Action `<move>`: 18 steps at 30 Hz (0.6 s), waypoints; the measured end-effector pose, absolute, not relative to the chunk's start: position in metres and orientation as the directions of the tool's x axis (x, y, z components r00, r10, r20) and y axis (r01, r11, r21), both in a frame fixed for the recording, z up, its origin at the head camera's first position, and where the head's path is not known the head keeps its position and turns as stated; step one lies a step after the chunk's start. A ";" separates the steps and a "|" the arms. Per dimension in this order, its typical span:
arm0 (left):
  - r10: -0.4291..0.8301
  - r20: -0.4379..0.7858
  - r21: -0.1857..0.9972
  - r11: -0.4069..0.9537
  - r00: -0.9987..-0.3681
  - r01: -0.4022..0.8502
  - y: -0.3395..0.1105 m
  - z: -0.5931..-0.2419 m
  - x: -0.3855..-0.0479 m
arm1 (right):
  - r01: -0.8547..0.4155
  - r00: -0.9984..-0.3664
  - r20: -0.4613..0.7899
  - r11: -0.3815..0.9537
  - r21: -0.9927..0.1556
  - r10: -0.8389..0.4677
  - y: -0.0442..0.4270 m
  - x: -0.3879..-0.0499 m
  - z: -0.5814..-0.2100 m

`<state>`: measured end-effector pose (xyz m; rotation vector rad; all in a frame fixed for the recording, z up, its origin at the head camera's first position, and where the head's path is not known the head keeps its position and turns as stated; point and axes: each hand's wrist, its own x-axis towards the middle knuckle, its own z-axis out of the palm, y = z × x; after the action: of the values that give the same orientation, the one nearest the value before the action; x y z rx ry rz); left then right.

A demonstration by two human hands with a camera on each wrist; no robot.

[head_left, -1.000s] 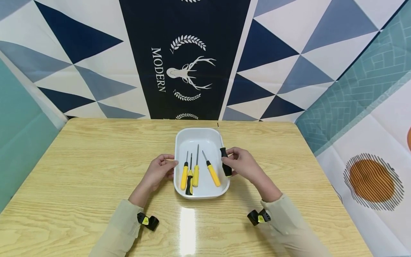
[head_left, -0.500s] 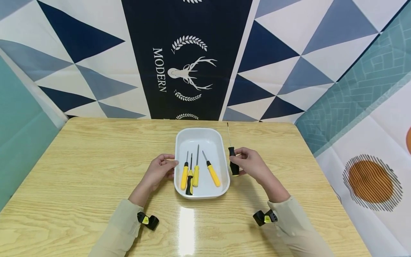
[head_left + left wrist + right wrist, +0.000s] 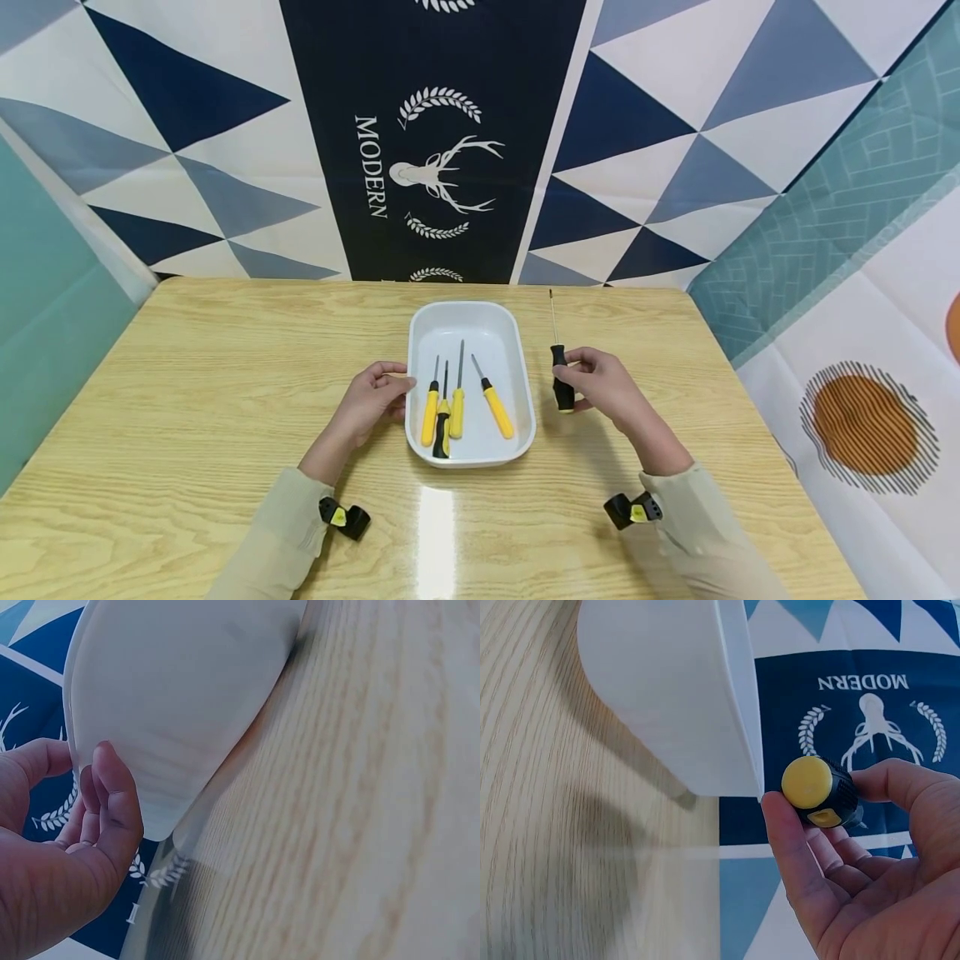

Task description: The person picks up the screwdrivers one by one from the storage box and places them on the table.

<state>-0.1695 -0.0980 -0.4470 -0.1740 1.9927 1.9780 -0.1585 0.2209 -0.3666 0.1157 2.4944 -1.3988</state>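
Observation:
In the head view a white tray [image 3: 525, 417] stands on the wooden table. Several screwdrivers lie in it: two with yellow handles [image 3: 429, 417] and black collars, an all-yellow-handled one [image 3: 457, 417], and one with a black-and-yellow handle [image 3: 441, 433]. My left hand [image 3: 375, 392] pinches the tray's left rim, one digit over the edge and the others against the outer wall [image 3: 165, 690]. To the right of the tray, my right hand [image 3: 606, 385] holds a black-handled screwdriver [image 3: 562, 387], shaft pointing away. Its yellow handle end [image 3: 808, 782] faces the right wrist view.
The wooden table [image 3: 225, 358] extends on both sides of the tray. A patterned cloth [image 3: 450, 150] with a deer head rises behind the table's far edge. Each sleeve carries a small black wrist camera [image 3: 348, 518].
My right hand has carried the black screwdriver rightward, from over the tray's right rim to beside the tray. The left hand and tray have stayed in place.

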 end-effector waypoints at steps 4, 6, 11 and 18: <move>0.143 -0.311 0.950 0.026 -0.939 -0.311 -0.099 -0.448 -0.170 | 0.211 -0.955 -0.290 0.532 -0.820 -0.067 0.226 -0.159 -0.368; 0.146 -0.308 0.951 0.023 -0.940 -0.308 -0.099 -0.448 -0.170 | 0.217 -0.953 -0.297 0.538 -0.814 -0.064 0.229 -0.159 -0.367; 0.154 -0.300 0.954 0.023 -0.941 -0.300 -0.098 -0.448 -0.170 | 0.226 -0.951 -0.305 0.544 -0.808 -0.058 0.237 -0.160 -0.368; 0.155 -0.324 0.945 0.018 -0.933 -0.325 -0.099 -0.447 -0.171 | 0.234 -0.947 -0.316 0.545 -0.805 -0.060 0.241 -0.162 -0.370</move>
<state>-0.1710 -0.0990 -0.4470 -0.1750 1.9652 1.9810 -0.1619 0.2414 -0.3704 0.1442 2.4785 -1.3589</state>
